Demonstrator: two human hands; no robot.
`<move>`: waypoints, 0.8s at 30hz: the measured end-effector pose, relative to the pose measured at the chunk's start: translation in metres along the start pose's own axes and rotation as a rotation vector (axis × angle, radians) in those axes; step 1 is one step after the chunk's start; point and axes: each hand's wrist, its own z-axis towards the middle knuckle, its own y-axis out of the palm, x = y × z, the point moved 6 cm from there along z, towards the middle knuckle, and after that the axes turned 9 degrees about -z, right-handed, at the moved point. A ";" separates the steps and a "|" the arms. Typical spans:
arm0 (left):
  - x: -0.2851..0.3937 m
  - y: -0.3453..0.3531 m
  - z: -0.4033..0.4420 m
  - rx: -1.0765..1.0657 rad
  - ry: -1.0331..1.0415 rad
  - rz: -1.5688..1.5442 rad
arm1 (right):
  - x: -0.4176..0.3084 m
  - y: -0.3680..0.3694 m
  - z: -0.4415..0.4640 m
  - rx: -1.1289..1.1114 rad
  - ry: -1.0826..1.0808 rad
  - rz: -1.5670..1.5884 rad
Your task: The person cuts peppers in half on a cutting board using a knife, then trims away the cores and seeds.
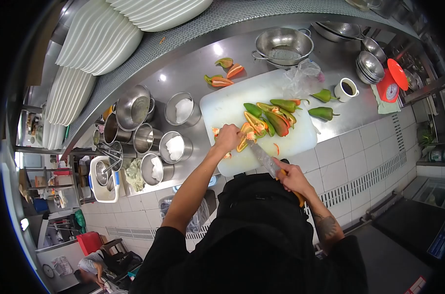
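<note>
My right hand (292,177) is wrapped round the handle of a kitchen knife (264,160). Its broad blade points up and left across the white cutting board (217,108), with the tip beside a cut pepper. My left hand (227,138) is closed at the left end of a pepper half (243,142), whose pale seedy core faces up; the fingertips are partly hidden. Further halved green-and-red peppers (276,122) lie in a heap just beyond. Small red scraps lie on the board near my left hand and right of the blade.
Pepper pieces (225,73) lie on the steel counter behind the board. Whole green peppers (322,113), a white cup (346,90) of dark liquid and a red scale (390,88) stand right. Metal pots (176,147) crowd the left; a colander (284,46) sits behind. Plates fill the overhead shelf.
</note>
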 end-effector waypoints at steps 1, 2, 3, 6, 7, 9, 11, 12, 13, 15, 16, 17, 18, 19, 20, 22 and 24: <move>0.000 0.000 0.000 0.014 0.011 0.011 | 0.001 0.003 -0.001 -0.046 0.018 0.012; -0.001 0.001 -0.001 0.013 0.012 0.011 | 0.002 0.004 -0.002 -0.045 0.019 0.013; -0.001 0.001 -0.001 0.018 0.026 0.020 | 0.003 0.006 -0.003 -0.063 0.006 0.003; -0.001 0.001 -0.003 0.022 0.006 0.027 | 0.001 0.006 -0.005 -0.088 -0.008 -0.010; -0.001 0.002 -0.004 0.019 -0.025 0.026 | 0.000 0.006 -0.005 -0.094 -0.006 -0.012; 0.017 -0.007 -0.015 0.161 0.095 0.025 | 0.001 0.006 -0.005 -0.087 -0.012 -0.008; 0.041 -0.014 -0.032 0.294 0.212 0.023 | 0.001 0.008 -0.007 -0.082 -0.011 0.001; 0.051 -0.008 -0.038 0.226 0.246 -0.025 | 0.000 0.008 -0.008 -0.085 -0.005 0.009; 0.058 -0.002 -0.042 0.163 0.275 -0.073 | -0.002 0.008 -0.008 -0.093 -0.002 0.013; 0.055 0.014 -0.041 0.140 0.245 -0.052 | -0.005 0.007 -0.009 -0.100 0.023 0.006; 0.050 0.021 -0.041 0.107 0.226 -0.029 | -0.005 0.007 -0.009 -0.096 0.050 0.009; 0.043 0.022 -0.040 0.111 0.219 -0.029 | -0.007 0.007 -0.009 -0.103 0.048 0.007; 0.042 0.016 -0.040 0.181 0.249 -0.035 | -0.007 0.006 -0.009 -0.095 0.047 0.011; 0.041 0.013 -0.042 0.246 0.277 -0.043 | -0.007 0.006 -0.011 -0.087 0.051 0.019; 0.037 0.012 -0.045 0.240 0.274 -0.046 | -0.006 0.007 -0.011 -0.089 0.057 0.021; 0.007 -0.016 -0.054 0.410 -0.048 -0.523 | -0.007 0.006 -0.010 -0.074 0.030 0.016; -0.019 -0.038 -0.069 0.633 -0.056 -0.654 | -0.005 0.007 -0.010 -0.062 0.032 0.027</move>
